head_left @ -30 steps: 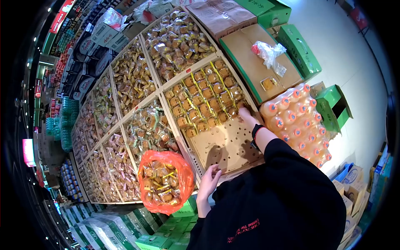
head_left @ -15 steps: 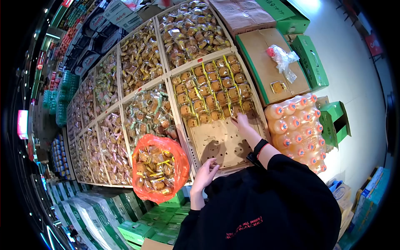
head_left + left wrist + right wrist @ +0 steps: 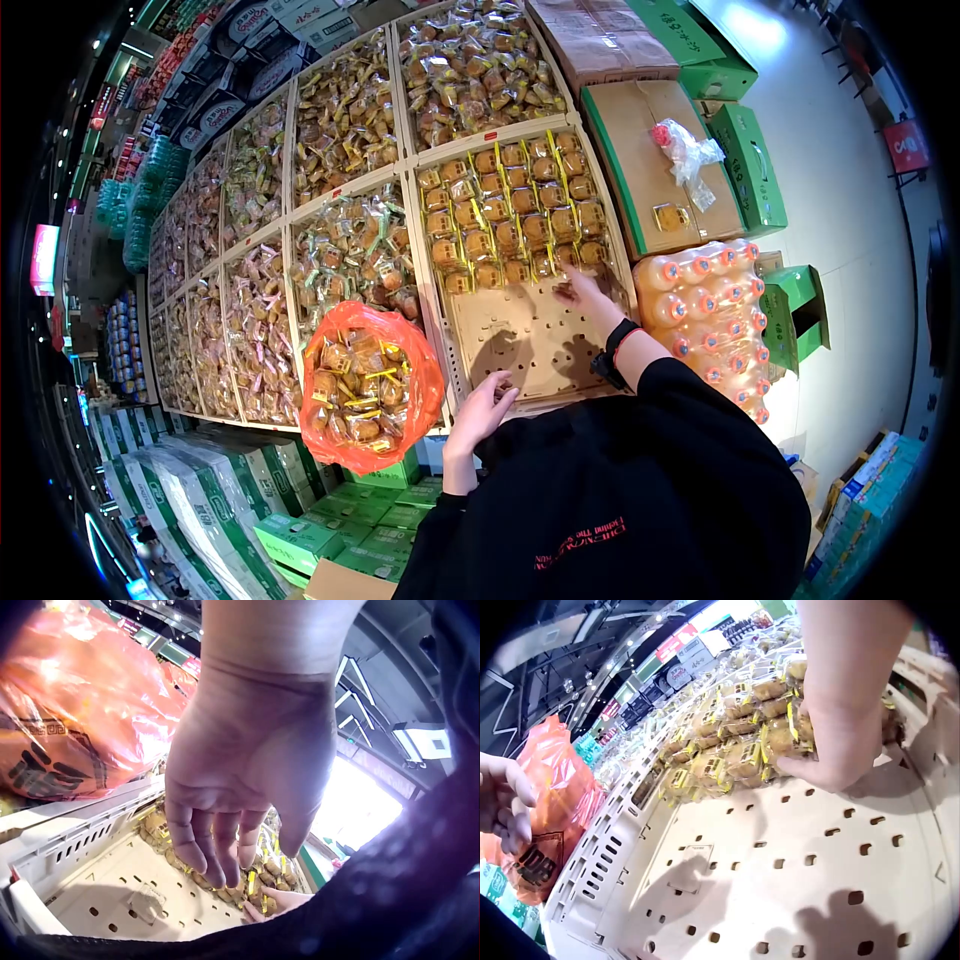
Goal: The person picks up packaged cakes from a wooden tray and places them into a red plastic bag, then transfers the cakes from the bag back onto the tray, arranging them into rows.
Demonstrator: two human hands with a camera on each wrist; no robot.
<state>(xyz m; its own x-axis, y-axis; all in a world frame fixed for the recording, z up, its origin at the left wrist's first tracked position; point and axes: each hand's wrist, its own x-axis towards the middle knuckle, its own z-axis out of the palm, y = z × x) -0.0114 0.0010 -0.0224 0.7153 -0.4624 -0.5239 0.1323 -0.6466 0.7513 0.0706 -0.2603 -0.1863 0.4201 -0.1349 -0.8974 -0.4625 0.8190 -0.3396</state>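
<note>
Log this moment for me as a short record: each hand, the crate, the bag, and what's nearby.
Right hand: touching wrapped cakes at the near edge of the rows; exact grip hidden
Left hand: holding nothing, fingers loosely curled, near the crate's near left corner
Crate: cakes in rows at the far part, perforated bottom bare at the near part
Red bag: open, left of the crate, wrapped cakes inside
Right of crate: bottle pack, cardboard box

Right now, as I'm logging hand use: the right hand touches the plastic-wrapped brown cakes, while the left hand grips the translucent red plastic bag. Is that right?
Not quite: the left wrist view shows the left hand empty beside, not touching, the translucent red plastic bag. The right hand touches the plastic-wrapped brown cakes.
</note>
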